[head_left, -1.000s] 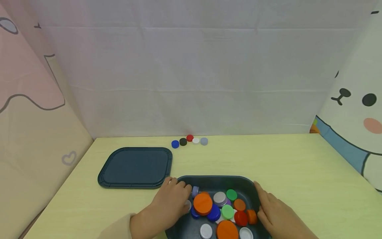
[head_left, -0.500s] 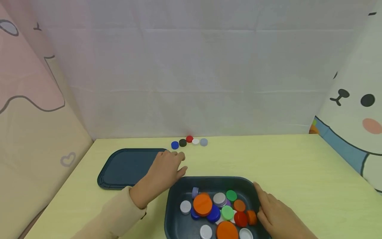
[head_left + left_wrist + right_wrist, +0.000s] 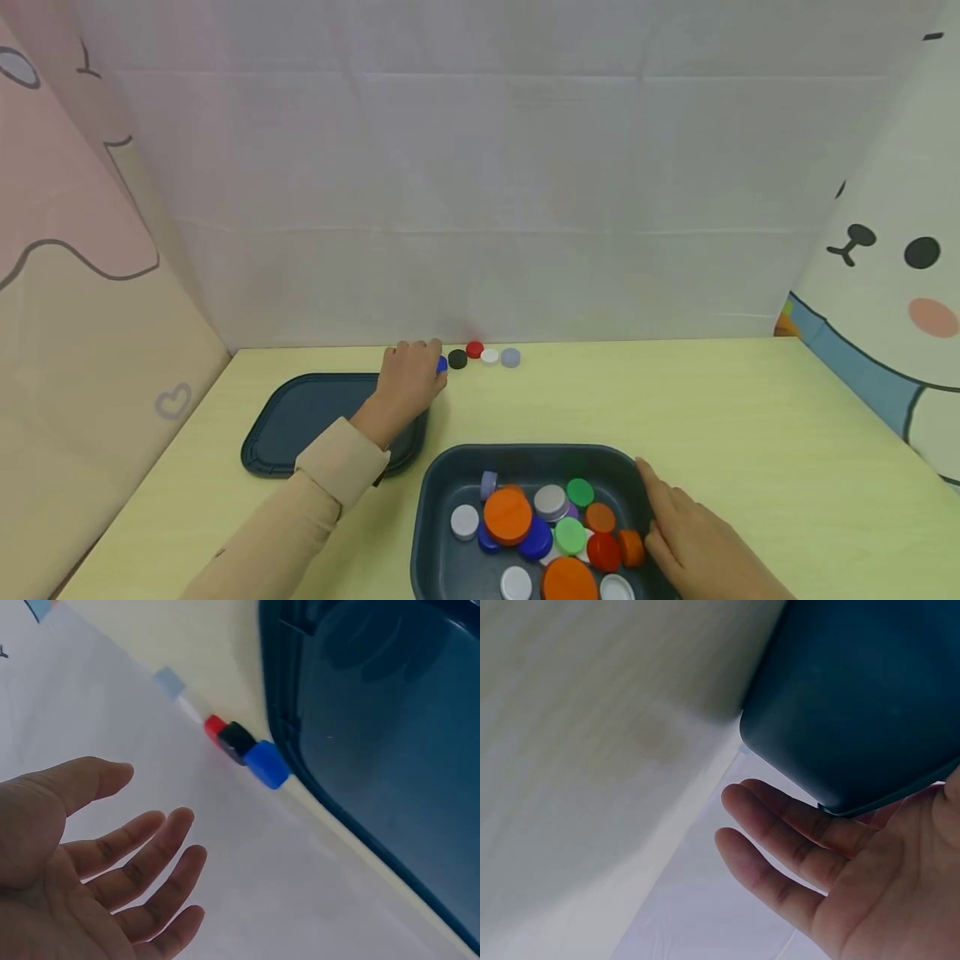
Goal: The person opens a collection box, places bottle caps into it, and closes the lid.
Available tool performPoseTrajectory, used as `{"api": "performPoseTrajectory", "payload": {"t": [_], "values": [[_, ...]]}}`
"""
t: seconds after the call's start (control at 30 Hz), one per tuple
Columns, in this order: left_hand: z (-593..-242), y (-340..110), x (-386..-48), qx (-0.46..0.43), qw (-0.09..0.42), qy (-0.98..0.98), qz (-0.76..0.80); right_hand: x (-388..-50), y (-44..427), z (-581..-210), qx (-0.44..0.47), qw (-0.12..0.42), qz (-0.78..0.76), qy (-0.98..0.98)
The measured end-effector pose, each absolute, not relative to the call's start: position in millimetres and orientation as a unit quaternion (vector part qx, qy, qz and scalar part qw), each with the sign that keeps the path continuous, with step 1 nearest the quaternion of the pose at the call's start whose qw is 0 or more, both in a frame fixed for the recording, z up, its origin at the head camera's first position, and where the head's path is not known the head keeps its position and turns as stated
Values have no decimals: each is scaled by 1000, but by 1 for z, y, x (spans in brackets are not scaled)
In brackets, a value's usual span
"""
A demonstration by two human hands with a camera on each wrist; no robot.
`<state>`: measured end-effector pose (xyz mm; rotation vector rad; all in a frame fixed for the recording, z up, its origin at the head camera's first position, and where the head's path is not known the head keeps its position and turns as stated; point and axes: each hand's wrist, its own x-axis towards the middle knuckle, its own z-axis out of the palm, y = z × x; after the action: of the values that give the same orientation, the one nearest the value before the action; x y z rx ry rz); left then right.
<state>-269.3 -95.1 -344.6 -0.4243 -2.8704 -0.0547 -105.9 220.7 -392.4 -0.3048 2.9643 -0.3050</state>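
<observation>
My left hand (image 3: 407, 379) reaches over the back right corner of a dark flat tray (image 3: 300, 425), beside a blue bottle cap (image 3: 442, 364). In the left wrist view its fingers are spread with nothing between them, apart from the blue cap (image 3: 268, 765). Black (image 3: 457, 359), red (image 3: 475, 349), white (image 3: 490, 357) and pale blue (image 3: 511, 357) caps line up to the right of it. At the front, my right hand (image 3: 697, 533) rests against the right side of a dark deep bin (image 3: 442, 483). Its visible fingers (image 3: 761, 874) are extended; the thumb is mostly hidden in the right wrist view.
Inside the bin lie several caps, among them large orange ones (image 3: 507, 516), a red one (image 3: 604, 552) and a light green one (image 3: 571, 536). A pale cloth wall (image 3: 487, 208) rises behind the table (image 3: 712, 408), close to the cap row.
My left hand has left the bin's left rim and moved forward and left to the blue cap by the tray. The right hand has stayed at the bin.
</observation>
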Motion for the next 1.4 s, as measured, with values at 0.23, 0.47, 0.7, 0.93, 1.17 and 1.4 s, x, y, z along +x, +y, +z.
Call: {"api": "performPoseTrajectory", "payload": {"t": [0.23, 0.47, 0.7, 0.93, 1.17, 1.4], "values": [[-357, -100, -290, -132, 92, -987, -30, -106, 220, -392, -98, 77, -104, 987], [-366, -101, -305, -111, 53, -992, -31, -105, 221, -391, -99, 77, -108, 986], [-376, -101, -317, -94, 41, -994, -34, -104, 221, -392, -105, 63, -99, 987], [-386, -98, -326, -78, 30, -996, -42, -104, 221, -389, -92, 85, -118, 985], [-391, -96, -329, -73, 29, -997, -22, -106, 220, -388, -88, 97, -132, 983], [-392, -96, -329, -76, 28, -996, -27, -105, 220, -389, -89, 82, -115, 986]]}}
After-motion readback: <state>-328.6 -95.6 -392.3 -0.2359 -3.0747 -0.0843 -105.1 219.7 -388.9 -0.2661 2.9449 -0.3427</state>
